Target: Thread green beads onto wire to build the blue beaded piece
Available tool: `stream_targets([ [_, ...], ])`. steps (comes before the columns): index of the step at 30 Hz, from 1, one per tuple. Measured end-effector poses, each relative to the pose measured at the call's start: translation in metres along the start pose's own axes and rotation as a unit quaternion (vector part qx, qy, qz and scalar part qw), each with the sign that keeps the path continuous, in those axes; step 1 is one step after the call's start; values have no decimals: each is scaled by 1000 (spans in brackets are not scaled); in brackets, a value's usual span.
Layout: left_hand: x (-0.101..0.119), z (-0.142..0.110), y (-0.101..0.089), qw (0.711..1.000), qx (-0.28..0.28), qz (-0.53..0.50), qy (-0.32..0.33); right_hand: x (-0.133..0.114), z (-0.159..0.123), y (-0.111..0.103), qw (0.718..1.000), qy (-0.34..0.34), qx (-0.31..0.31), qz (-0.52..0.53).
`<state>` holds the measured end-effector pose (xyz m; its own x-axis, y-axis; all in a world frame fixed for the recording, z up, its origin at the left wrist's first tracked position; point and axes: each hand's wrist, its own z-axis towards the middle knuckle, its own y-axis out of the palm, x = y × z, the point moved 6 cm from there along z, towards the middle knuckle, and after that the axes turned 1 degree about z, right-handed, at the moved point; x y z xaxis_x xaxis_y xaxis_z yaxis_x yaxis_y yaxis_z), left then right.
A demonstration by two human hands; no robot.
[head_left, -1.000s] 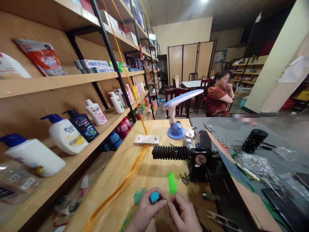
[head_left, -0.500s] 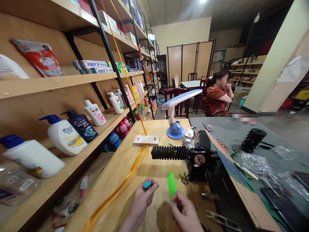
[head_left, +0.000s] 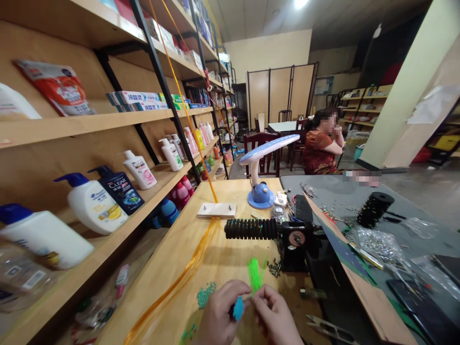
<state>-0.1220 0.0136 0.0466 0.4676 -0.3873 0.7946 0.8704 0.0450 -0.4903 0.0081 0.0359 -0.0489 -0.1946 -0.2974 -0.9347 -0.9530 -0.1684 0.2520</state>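
My left hand [head_left: 217, 314] is closed around a small bright blue piece [head_left: 238, 308] at the bottom of the view, over the wooden table [head_left: 223, 258]. My right hand [head_left: 275, 314] is pinched close beside it, its fingertips meeting the left hand's near the blue piece; what it grips is too fine to name. Right above the two hands stands a tuft of neon green strands [head_left: 255, 272]. A small heap of teal beads [head_left: 205, 293] lies on the table to the left of my left hand.
A black ribbed roller on a black machine [head_left: 268, 230] stands mid-table, with a blue desk lamp [head_left: 264, 165] behind. Orange strands [head_left: 187, 273] run down to a white block [head_left: 217, 210]. Snips [head_left: 328, 327] lie at the right. Product shelves [head_left: 108, 158] line the left. A person sits beyond.
My hands, apart half a second ago with the left raised, have come back together low in the view; the blue piece has dropped with the left hand and turned edge-on.
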Motion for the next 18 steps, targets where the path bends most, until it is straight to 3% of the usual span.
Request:
stream_targets([
  [4,-4,4,10,1000,-18,12,-17,-4,-2,0,1000,-24,-12,-9],
  [7,-17,5,7,993,22,-56,-102,-9,-2,-5,997,-63,-11,-39],
  [12,-38,-1,4,929,99,-258,-247,-20,0,-5,981,-155,20,-111],
  [15,-44,-5,7,903,105,-307,-281,-24,3,7,977,-162,10,-139],
  [18,-47,-7,6,898,121,-309,-290,-27,5,13,979,-150,10,-137],
])
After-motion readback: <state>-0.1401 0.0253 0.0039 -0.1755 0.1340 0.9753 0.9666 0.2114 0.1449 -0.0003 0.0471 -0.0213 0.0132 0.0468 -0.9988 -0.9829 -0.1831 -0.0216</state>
